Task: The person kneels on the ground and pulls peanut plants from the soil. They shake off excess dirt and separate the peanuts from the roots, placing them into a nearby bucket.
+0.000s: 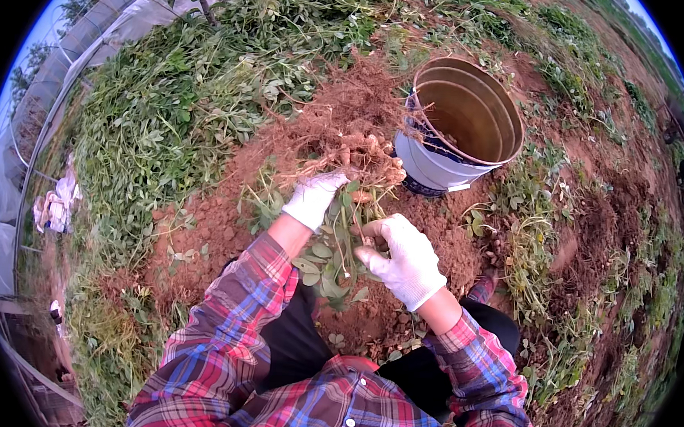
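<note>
My left hand (313,199), in a white knit glove, grips a bunch of peanut plants (352,138) just below the roots. The reddish roots and several tan pods point away from me, and the leafy stems hang towards my lap. My right hand (401,258), gloved too, is to the right of the stems, with thumb and forefinger curled around something small, perhaps a pod on a thin stalk; the fingers partly hide it. Beyond my right hand stands a white and blue plastic bucket (468,118), its rim close to the roots. Its inside is mostly bare, with a little matter low down.
A large heap of green peanut plants (166,109) lies at the left and ahead. More pulled plants with roots (592,252) lie in a row at the right. Loose reddish soil (199,246) surrounds my legs. A plastic-covered greenhouse frame (49,96) runs along the far left.
</note>
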`<act>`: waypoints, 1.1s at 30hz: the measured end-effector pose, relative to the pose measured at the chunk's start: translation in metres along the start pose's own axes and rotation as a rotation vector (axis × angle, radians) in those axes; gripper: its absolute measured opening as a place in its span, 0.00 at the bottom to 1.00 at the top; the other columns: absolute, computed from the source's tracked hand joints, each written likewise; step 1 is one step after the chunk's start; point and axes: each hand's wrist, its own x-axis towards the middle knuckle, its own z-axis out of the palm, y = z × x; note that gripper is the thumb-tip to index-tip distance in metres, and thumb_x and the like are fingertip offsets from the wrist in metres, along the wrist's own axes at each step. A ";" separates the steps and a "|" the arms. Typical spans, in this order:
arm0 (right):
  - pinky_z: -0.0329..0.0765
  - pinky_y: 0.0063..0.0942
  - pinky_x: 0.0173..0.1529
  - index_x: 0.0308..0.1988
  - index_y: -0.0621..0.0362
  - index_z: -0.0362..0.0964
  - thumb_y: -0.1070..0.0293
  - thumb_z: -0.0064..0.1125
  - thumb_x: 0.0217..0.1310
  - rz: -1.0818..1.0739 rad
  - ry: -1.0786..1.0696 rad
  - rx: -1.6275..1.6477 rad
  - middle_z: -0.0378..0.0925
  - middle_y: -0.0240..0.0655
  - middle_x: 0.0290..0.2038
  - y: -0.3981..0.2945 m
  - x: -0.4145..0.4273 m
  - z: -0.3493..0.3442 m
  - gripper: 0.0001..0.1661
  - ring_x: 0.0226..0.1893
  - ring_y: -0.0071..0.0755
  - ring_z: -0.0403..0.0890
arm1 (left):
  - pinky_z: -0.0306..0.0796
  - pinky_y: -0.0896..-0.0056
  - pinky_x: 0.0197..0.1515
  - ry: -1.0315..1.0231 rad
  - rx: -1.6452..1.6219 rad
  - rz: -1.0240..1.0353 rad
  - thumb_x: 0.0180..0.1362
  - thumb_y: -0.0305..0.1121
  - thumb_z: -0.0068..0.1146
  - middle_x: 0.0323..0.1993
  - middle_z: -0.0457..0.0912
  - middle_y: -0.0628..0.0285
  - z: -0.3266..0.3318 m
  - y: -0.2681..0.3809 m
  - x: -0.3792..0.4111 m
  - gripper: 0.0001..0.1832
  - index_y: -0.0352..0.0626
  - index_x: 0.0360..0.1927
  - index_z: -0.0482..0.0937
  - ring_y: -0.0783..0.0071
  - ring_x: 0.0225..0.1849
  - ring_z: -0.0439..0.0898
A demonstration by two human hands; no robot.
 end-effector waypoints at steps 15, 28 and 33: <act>0.70 0.16 0.22 0.45 0.61 0.67 0.61 0.47 0.62 0.547 -0.744 0.963 0.70 0.28 0.25 -0.015 -0.010 -0.031 0.16 0.19 0.17 0.72 | 0.78 0.64 0.24 0.074 0.196 -0.203 0.49 0.46 0.62 0.39 0.80 0.62 0.006 0.012 0.004 0.22 0.41 0.43 0.80 0.70 0.38 0.80; 0.72 0.36 0.28 0.36 0.54 0.71 0.61 0.63 0.47 -0.082 0.262 -0.351 0.70 0.37 0.28 -0.005 0.020 0.015 0.15 0.27 0.43 0.76 | 0.72 0.70 0.47 -0.053 0.100 -0.162 0.56 0.36 0.56 0.42 0.81 0.61 0.022 0.012 -0.020 0.15 0.38 0.45 0.79 0.72 0.43 0.78; 0.74 0.36 0.30 0.30 0.55 0.70 0.59 0.60 0.50 -0.020 0.185 -0.414 0.71 0.38 0.28 0.000 0.021 0.017 0.13 0.26 0.43 0.76 | 0.70 0.68 0.50 -0.007 0.293 -0.225 0.58 0.39 0.54 0.43 0.81 0.60 0.031 0.020 -0.022 0.17 0.38 0.44 0.79 0.71 0.45 0.78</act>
